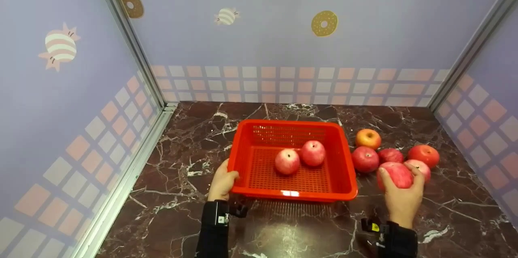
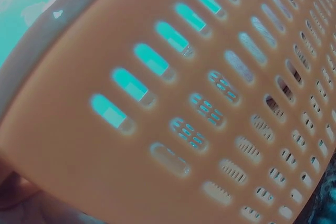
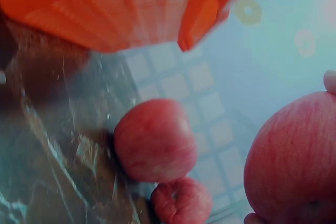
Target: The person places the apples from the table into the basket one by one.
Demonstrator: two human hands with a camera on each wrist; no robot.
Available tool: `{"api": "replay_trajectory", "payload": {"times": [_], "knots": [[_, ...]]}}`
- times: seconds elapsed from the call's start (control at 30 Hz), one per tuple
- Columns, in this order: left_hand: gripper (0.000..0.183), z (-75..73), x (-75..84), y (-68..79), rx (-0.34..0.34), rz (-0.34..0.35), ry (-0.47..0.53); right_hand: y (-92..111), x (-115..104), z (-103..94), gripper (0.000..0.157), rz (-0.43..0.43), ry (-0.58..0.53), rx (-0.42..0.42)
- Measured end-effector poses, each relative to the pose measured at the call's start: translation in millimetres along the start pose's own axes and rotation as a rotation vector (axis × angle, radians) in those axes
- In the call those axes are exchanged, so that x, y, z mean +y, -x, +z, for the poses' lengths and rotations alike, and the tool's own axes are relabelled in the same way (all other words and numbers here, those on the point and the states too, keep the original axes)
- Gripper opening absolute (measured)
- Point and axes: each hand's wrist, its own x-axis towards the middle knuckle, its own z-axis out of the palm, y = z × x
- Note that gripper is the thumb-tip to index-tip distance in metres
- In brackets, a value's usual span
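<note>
one red apple [image 1: 398, 174] is gripped by the right hand [image 1: 404, 201], with the thumb set on its left side and the fingers curved round its far right side; whether it is lifted clear of the table [image 1: 174, 217] cannot be told. the red basket [image 1: 263, 193] is held at its left front corner by the left hand [image 1: 221, 183]; the thumb is laid by the rim, and most of the fingers are hidden by the wall. the gripped apple is thus placed just ahead of the right wrist, to the right of the basket, and well apart from the left hand, with the basket between.

eight apples are counted in all: one in the right hand, two in the basket and five on the table. inside the basket, a left pale-red apple [image 1: 287, 162] and a right pale-red apple [image 1: 313, 153] are seen side by side. on the table, a yellow-orange apple [image 1: 368, 139], three red ones and a pink apple [image 1: 418, 170] are clustered around and beyond the gripped one. one basket is seen, and two dark sleeves [image 1: 212, 237] are worn. in the left wrist view, the frame is mostly filled by the slotted basket wall.
</note>
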Motion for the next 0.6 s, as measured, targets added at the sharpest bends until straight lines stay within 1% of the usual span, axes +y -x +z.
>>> {"api": "replay_trajectory", "payload": {"times": [0.17,0.33,0.5,0.6], "knots": [[0.075,0.8,1.3,1.2,-0.004,-0.002,0.021,7,-8,4.9,0.068,-0.018,0.000,-0.045],[0.074,0.4,0.9,2.1,-0.002,-0.001,0.021,21,-21,16.1,0.064,-0.097,-0.054,-0.104],[0.073,-0.2,0.2,1.1,-0.005,-0.007,0.021,35,-30,27.0,0.065,-0.117,-0.039,-0.181],[0.072,-0.6,0.3,0.7,-0.001,-0.009,0.021,43,-31,34.0,0.065,-0.152,-0.027,-0.209]]}}
